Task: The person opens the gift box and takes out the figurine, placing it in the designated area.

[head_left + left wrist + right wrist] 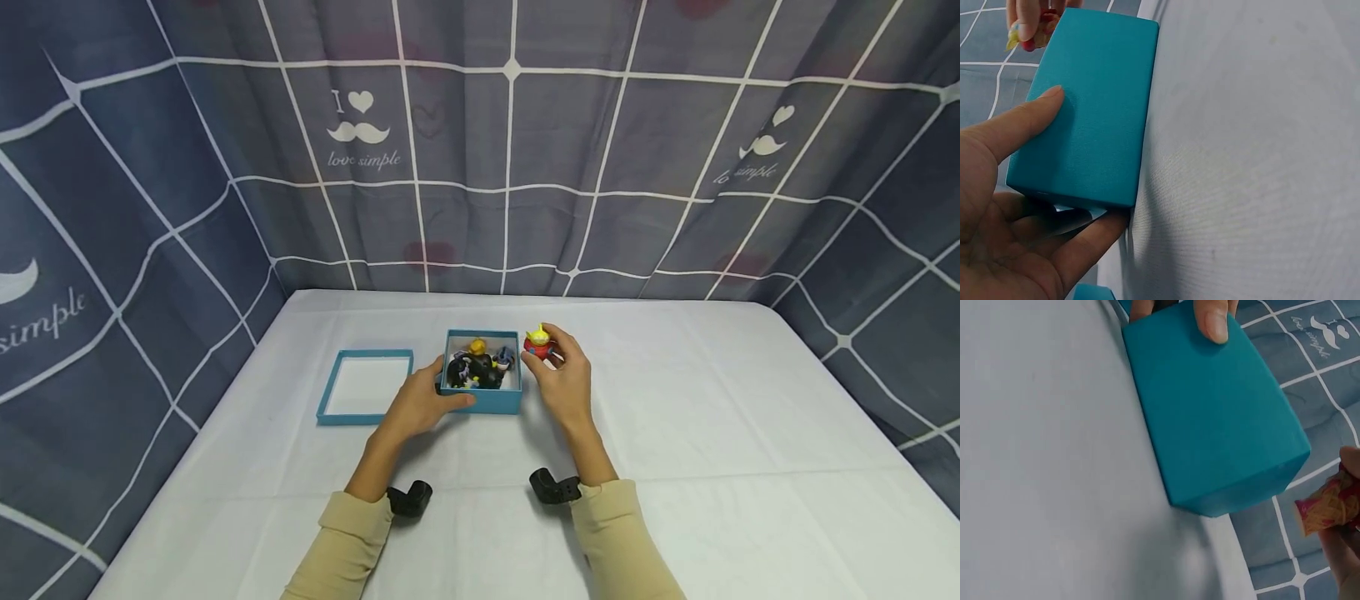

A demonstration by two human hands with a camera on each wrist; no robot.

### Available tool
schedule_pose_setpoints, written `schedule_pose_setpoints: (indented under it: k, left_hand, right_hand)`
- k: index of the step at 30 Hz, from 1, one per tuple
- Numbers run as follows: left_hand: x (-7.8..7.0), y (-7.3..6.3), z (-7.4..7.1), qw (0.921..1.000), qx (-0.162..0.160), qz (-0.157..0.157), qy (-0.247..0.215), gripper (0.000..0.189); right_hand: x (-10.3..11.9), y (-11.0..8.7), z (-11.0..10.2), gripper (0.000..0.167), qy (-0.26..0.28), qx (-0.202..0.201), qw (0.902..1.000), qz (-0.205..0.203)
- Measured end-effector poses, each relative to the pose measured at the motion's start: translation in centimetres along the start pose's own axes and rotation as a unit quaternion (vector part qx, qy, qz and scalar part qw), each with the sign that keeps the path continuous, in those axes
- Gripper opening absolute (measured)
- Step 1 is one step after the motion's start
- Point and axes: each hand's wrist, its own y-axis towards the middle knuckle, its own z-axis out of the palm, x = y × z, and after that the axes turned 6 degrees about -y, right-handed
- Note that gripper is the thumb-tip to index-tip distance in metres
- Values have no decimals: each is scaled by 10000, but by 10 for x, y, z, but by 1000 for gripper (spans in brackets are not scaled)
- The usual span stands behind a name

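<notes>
A teal box [497, 403] stands without its lid in the middle of the white table. Several small toy figures [477, 372] lie inside it, mostly black, one yellow-orange and one blue-grey. My left hand [422, 402] grips the box at its left end, thumb across the front wall and fingers at the side. Just right of the box, my right hand [570, 379] pinches a toy figure [538, 340] with a yellow head and red body, held upright. In the right wrist view the lower part of that figure [1330, 507] shows a tan waffle pattern with pinkish-red patches.
The teal-rimmed lid [352, 419] lies to the left of the box, its white inside facing up. White cloth covers the table [712, 400]. Grey gridded curtains [465, 225] hang behind and on both sides. Each wrist wears a black camera [555, 486].
</notes>
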Motion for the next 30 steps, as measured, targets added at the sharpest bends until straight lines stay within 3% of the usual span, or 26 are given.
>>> schedule_pose_setpoints:
  k: [21, 30]
  left_hand:
    - [1, -1, 2, 10000, -29, 6, 43, 96]
    - [2, 0, 2, 10000, -32, -16, 34, 96]
  right_hand:
    - [-31, -1, -8, 50, -640, 189, 9967, 456]
    - [-41, -3, -8, 51, -557, 413, 9957, 618]
